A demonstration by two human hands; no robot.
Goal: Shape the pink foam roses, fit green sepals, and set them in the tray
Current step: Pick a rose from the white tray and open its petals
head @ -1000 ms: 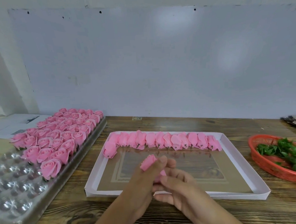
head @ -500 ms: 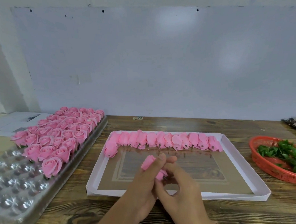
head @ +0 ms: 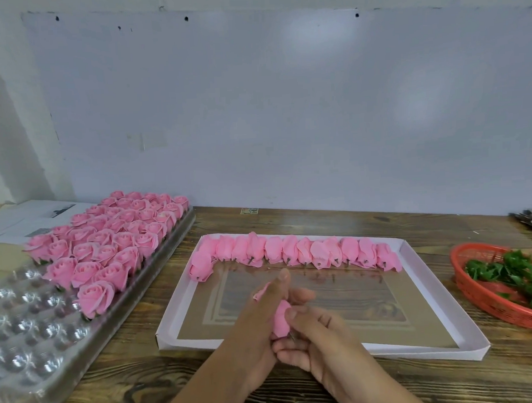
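A closed pink foam rose bud (head: 280, 319) is held between both hands above the near edge of the shallow white cardboard box lid (head: 442, 297) at the middle of the bench (head: 321, 217). It is gripped by the left hand (head: 259, 334), whose thumb lies up along its petals, and pinched low near its stem end by the right hand (head: 318, 337). The shaping step appears to be in hand: no sepal is fitted yet. Along the lid's far edge a row of unshaped pink foam buds (head: 295, 252) is laid. Next, a green plastic sepal (head: 515, 273) would have to be fetched from the red mesh basket (head: 479, 295) at the right. The clear plastic cell tray (head: 25, 337) at the left is partly filled with finished pink foam roses (head: 112, 240).
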